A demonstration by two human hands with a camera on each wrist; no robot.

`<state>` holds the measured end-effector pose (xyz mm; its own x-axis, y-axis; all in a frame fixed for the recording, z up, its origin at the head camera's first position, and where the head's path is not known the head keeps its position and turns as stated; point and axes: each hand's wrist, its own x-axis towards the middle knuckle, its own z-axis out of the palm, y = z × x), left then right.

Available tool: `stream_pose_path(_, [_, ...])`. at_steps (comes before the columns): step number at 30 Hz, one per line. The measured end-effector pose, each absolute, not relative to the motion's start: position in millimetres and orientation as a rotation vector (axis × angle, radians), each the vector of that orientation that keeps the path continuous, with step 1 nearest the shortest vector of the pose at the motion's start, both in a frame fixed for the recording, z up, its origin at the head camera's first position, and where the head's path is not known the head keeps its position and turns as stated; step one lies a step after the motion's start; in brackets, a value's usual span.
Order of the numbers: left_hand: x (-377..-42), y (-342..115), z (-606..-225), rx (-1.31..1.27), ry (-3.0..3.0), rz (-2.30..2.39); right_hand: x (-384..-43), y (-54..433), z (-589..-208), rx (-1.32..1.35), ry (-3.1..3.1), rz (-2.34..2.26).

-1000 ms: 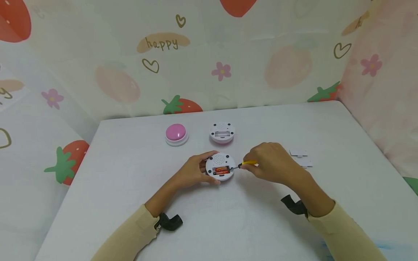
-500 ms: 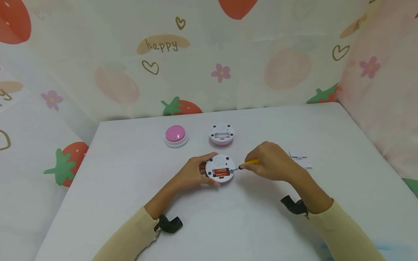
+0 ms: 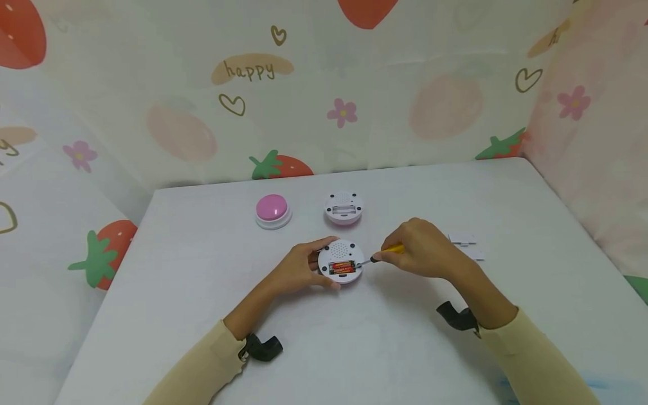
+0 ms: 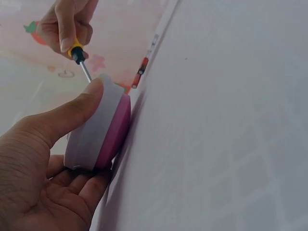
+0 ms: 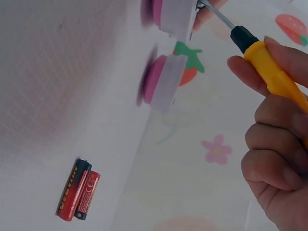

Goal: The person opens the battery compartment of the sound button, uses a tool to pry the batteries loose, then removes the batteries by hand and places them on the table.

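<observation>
Button device (image 3: 341, 251), round, is held near the middle of the white table (image 3: 385, 354), white base up and pink dome down; whether it touches the table cannot be determined. Left hand (image 3: 297, 271) grips its rim, fingers curled from 9 to 11 o'clock, thumb at 6 o'clock. Two red-and-black batteries (image 3: 342, 268) lie side by side in the base compartment. Right hand (image 3: 417, 247), at 3 o'clock from the device, has its fingers closed round the yellow handle of a screwdriver (image 5: 269, 70), whose tip stands at the compartment's 3 o'clock end. Second device (image 3: 344, 208), likewise inverted with its battery slot exposed, sits at 12 o'clock; third device (image 3: 271, 211), pink dome up, at 10 o'clock. White flat pieces (image 3: 463, 238) lie at 3 o'clock, beyond the right hand. Right wrist view records two loose batteries (image 5: 75, 190) on the table, between 7 and 8 o'clock of that view.
</observation>
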<state>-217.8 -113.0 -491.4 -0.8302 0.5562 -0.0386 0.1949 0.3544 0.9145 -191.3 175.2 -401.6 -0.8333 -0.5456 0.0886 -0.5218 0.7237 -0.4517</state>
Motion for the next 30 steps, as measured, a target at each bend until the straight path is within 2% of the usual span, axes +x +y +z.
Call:
stream_pose_path(17, [-220.7,-113.4,-496.8,0.671,2.252,1.501,-188.4,181.2,-395.9,-0.911,2.895,-0.58])
stream_pose_path(30, [-221.5,-114.6,-497.1,0.693,2.194,1.558,-180.0,183.4,-381.4,-0.831,2.932,-0.514])
